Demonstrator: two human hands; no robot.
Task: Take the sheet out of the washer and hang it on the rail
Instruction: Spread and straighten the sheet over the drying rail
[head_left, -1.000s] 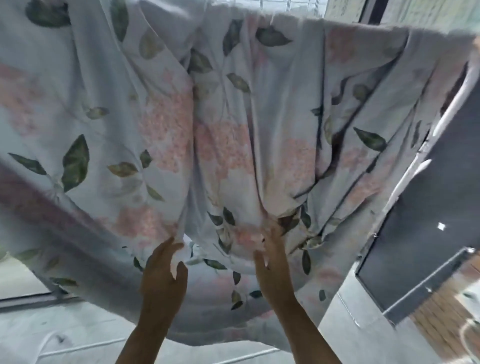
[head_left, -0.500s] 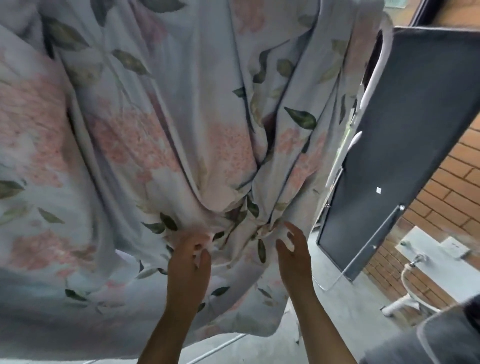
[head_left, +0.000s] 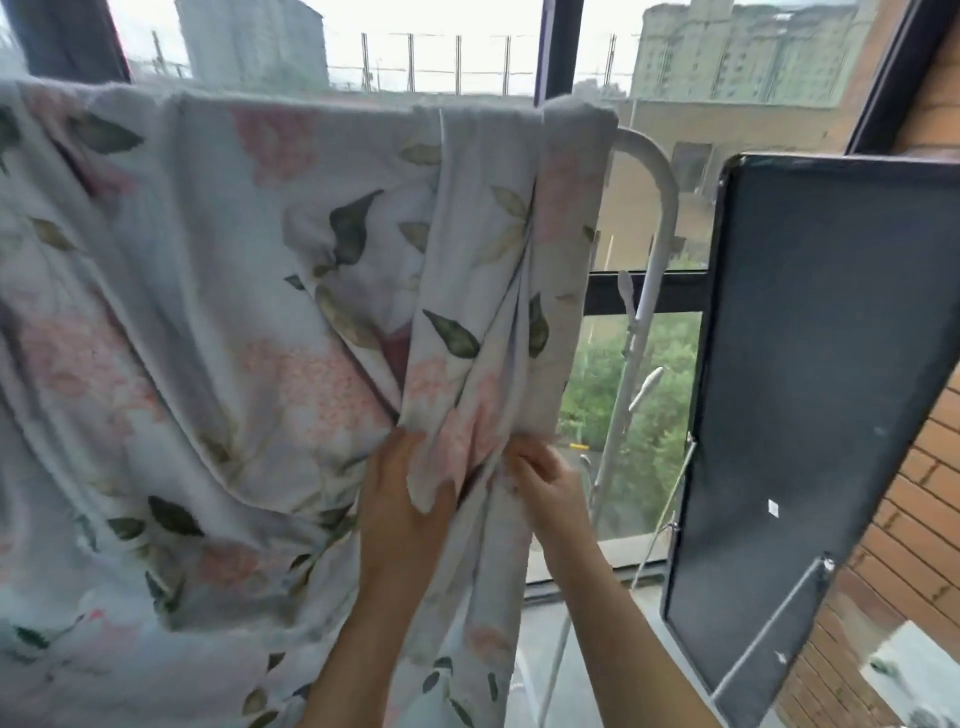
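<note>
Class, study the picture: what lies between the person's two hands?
In the head view, a gathered fold of the floral sheet hangs between the left hand and the right hand, which both grip it.

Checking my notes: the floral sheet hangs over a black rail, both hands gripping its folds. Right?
No: the head view shows the rail is white. The floral sheet does hang over it, left hand and right hand gripping its folds.

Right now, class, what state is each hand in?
Left hand: closed, gripping a fold of the sheet.
Right hand: closed, pinching the sheet just beside it.
</note>
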